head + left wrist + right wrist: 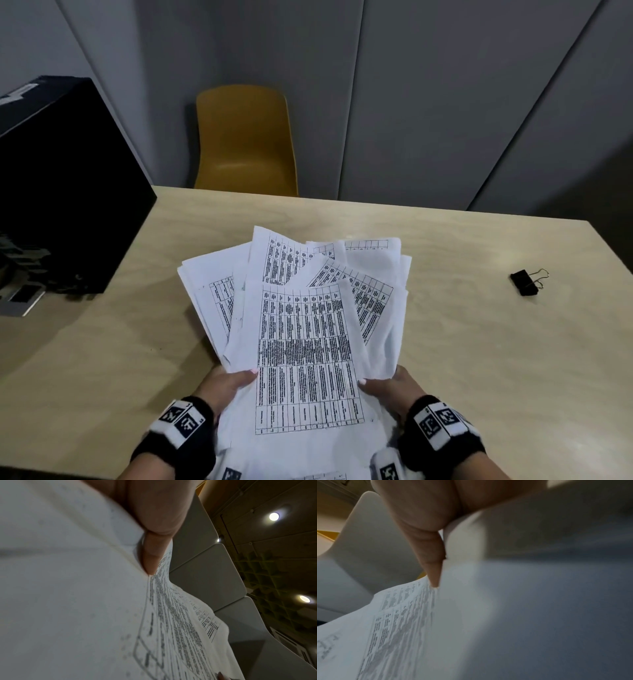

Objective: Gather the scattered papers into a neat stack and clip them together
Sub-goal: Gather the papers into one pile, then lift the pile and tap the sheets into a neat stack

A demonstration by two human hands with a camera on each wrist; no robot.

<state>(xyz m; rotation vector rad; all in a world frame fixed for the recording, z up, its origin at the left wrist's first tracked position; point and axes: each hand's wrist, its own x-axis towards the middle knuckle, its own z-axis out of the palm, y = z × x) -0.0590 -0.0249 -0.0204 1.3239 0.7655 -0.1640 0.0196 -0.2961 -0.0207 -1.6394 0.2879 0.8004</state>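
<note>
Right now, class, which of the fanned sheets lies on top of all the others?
The upright sheet nearest the person: its printed table shows whole, uncovered, while the sheets behind peek out only partly, fanned left and right.

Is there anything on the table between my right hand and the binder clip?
Nothing visible: bare table lies between the right hand and the binder clip. But both hands grip the fanned papers, left hand included.
</note>
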